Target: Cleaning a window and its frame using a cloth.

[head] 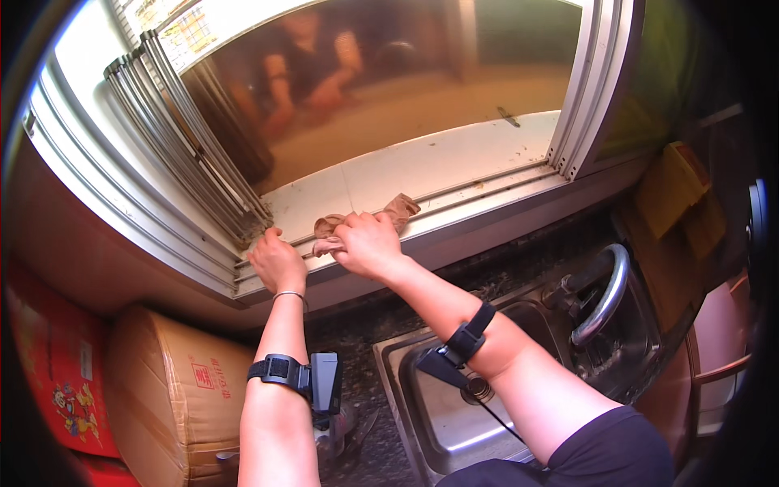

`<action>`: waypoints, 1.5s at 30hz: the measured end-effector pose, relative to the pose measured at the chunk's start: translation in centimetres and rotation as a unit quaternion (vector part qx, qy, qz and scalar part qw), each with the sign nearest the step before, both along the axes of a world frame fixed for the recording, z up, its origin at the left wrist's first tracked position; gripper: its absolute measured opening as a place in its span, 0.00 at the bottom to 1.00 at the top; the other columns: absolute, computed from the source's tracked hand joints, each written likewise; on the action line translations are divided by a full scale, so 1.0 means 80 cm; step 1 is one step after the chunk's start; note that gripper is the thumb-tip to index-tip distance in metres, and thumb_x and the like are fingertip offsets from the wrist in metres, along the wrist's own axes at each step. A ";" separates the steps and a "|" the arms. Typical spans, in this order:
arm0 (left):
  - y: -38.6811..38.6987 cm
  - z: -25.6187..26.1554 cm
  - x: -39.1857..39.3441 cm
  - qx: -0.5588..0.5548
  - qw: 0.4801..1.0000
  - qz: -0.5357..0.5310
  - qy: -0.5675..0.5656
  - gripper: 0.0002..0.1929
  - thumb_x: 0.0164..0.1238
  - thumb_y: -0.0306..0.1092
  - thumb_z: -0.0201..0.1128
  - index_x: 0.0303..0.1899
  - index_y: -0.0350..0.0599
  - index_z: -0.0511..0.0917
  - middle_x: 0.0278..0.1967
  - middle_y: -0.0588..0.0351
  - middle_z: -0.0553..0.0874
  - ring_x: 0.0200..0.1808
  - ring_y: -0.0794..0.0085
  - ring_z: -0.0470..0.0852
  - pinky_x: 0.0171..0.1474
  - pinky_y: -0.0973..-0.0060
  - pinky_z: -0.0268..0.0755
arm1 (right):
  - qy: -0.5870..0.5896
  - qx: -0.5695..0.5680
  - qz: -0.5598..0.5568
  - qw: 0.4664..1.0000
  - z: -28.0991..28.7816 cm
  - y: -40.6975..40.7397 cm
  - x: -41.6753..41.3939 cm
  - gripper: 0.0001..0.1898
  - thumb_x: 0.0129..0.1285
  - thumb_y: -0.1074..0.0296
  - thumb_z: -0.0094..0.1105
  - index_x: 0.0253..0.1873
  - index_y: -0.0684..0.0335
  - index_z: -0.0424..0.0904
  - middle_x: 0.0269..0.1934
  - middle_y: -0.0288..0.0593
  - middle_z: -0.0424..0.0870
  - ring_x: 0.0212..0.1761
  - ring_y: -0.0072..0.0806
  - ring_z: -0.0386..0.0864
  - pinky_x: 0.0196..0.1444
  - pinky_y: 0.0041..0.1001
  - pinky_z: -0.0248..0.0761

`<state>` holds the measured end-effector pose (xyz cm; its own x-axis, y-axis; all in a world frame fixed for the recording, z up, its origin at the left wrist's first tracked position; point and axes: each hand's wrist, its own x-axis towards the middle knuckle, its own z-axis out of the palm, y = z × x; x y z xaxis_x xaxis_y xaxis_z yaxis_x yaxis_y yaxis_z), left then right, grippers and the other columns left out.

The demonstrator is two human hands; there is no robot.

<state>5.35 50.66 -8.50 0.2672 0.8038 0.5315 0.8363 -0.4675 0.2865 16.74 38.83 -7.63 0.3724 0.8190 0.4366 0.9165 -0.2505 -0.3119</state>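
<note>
My right hand [367, 242] grips a crumpled pinkish-brown cloth [401, 210] on the window sill track [481, 196]. Folds of the cloth stick out on both sides of my fingers. Further left, my left hand [277, 260] rests on the track near the frame's corner, its fingertips curled over and partly hidden. Close to it, the lower ends of several narrow metal bars [182, 134] stand at the left side of the opening. Bits of dirt lie in the corner and along the white ledge [401, 161] behind the track.
Below the sill is a stainless steel sink [438, 420] with a curved faucet [608, 298]. A brown cardboard box [182, 389] and a red box [67, 389] stand at the left. Folded cardboard [675, 201] leans at the right. A reflective panel [414, 79] stands beyond the ledge.
</note>
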 end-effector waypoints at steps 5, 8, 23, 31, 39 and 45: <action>0.006 -0.005 -0.005 0.004 1.000 0.004 0.008 0.11 0.60 0.28 0.49 0.41 0.50 0.77 0.37 0.53 0.80 0.46 0.61 0.76 0.63 0.58 0.55 | 0.014 -0.120 -0.084 0.989 0.028 -0.049 0.068 0.15 0.55 0.50 0.47 0.32 0.49 0.83 0.31 0.42 0.83 0.38 0.30 0.80 0.52 0.44 0.59; 0.003 0.002 -0.006 -0.001 1.000 0.003 0.007 0.11 0.60 0.28 0.49 0.42 0.50 0.77 0.37 0.53 0.80 0.47 0.61 0.76 0.63 0.59 0.55 | 0.177 -0.060 -0.140 0.972 0.027 -0.114 0.150 0.22 0.56 0.47 0.41 0.35 0.55 0.81 0.37 0.42 0.82 0.42 0.35 0.76 0.54 0.45 0.57; 0.001 -0.001 0.004 0.033 0.999 0.002 -0.023 0.09 0.67 0.37 0.47 0.39 0.48 0.76 0.36 0.51 0.80 0.45 0.57 0.76 0.61 0.56 0.56 | -0.015 -0.039 0.001 0.999 0.005 -0.015 0.025 0.12 0.55 0.63 0.49 0.40 0.39 0.81 0.35 0.35 0.81 0.42 0.31 0.77 0.42 0.41 0.67; 0.013 -0.008 -0.008 0.038 0.999 0.001 -0.020 0.10 0.67 0.38 0.47 0.39 0.47 0.75 0.36 0.50 0.80 0.44 0.55 0.76 0.60 0.54 0.56 | 0.028 -0.200 -0.001 0.979 0.035 -0.008 0.028 0.13 0.54 0.52 0.50 0.35 0.48 0.83 0.30 0.38 0.83 0.36 0.27 0.80 0.49 0.37 0.57; -0.001 -0.005 0.010 0.046 0.999 -0.021 -0.021 0.09 0.67 0.37 0.47 0.38 0.47 0.75 0.35 0.49 0.80 0.43 0.55 0.76 0.59 0.55 0.57 | 0.098 -0.132 -0.372 0.914 0.038 -0.173 0.229 0.16 0.57 0.54 0.42 0.33 0.42 0.85 0.25 0.34 0.83 0.25 0.29 0.81 0.43 0.35 0.68; 0.007 -0.003 0.001 0.025 0.999 -0.022 -0.030 0.12 0.68 0.42 0.46 0.38 0.47 0.75 0.34 0.48 0.80 0.43 0.54 0.76 0.59 0.56 0.57 | 0.052 -0.063 -0.136 0.987 0.023 -0.100 0.135 0.13 0.55 0.58 0.45 0.37 0.46 0.82 0.32 0.42 0.83 0.37 0.38 0.81 0.45 0.39 0.69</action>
